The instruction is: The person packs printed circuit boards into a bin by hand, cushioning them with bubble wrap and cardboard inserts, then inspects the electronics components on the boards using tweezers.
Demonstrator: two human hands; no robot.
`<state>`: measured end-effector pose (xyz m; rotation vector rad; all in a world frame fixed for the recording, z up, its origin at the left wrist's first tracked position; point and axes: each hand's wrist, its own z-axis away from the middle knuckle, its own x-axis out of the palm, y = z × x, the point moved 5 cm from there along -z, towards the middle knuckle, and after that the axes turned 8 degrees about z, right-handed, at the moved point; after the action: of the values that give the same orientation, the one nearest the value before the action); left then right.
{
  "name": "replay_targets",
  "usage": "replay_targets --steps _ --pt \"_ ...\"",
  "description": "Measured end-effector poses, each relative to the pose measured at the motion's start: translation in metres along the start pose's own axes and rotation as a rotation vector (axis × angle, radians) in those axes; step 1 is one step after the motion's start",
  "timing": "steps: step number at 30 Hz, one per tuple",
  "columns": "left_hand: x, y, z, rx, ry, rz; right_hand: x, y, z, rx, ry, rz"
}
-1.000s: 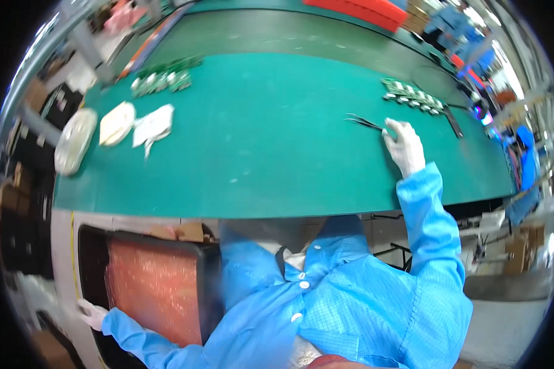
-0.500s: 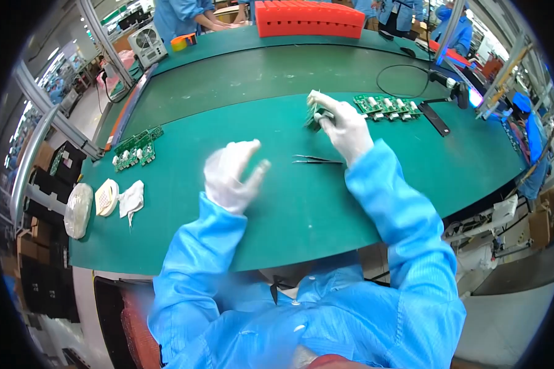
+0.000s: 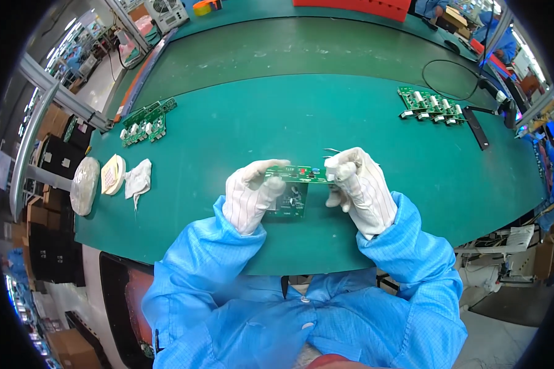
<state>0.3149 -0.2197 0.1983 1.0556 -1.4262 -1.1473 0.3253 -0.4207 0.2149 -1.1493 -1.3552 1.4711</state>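
In white gloves, my two hands hold a green circuit board (image 3: 293, 201) between them above the near middle of the mat. My left hand (image 3: 252, 195) pinches its left end, thumb in front. At the other end, the fingers of my right hand (image 3: 364, 190) close on the board's upper strip, beside a white component. Small red and blue parts show along that strip. The tweezers (image 3: 331, 150) lie on the mat behind my right hand, which hides most of them.
Several green boards (image 3: 434, 107) lie at the right, close to a black flat bar (image 3: 476, 128) and a cabled handheld tool (image 3: 497, 92). More boards (image 3: 148, 126) are at the left. Nearer stand a white cloth (image 3: 138, 179), a round pale container (image 3: 112, 174) and a clear-wrapped bundle (image 3: 85, 186).
My right hand has brought the board from the boards at the right back toward me. My left hand has come to its left end and closed on it. The view has shifted.
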Motion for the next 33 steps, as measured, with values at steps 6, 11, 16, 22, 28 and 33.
replay_targets --steps 6,11,16,22,28,33 --pt "0.000 0.000 -0.005 -0.015 -0.057 -0.173 0.001 -0.001 0.007 0.031 0.037 0.127" --pt "0.000 0.002 -0.003 -0.029 -0.076 -0.186 0.001 0.002 0.010 0.035 0.030 0.125" --pt "0.003 0.004 -0.003 0.071 -0.129 -0.146 0.002 0.010 0.010 -0.094 0.064 0.086" --pt "0.006 0.018 -0.005 0.383 -0.178 -0.387 0.002 0.001 0.011 -0.253 0.142 -0.007" --pt "0.003 0.016 -0.004 0.482 -0.214 -0.409 0.000 0.001 0.011 -0.130 0.106 -0.044" --pt "0.006 0.025 -0.004 0.661 -0.160 -0.514 0.001 -0.001 0.009 -0.092 0.094 -0.043"
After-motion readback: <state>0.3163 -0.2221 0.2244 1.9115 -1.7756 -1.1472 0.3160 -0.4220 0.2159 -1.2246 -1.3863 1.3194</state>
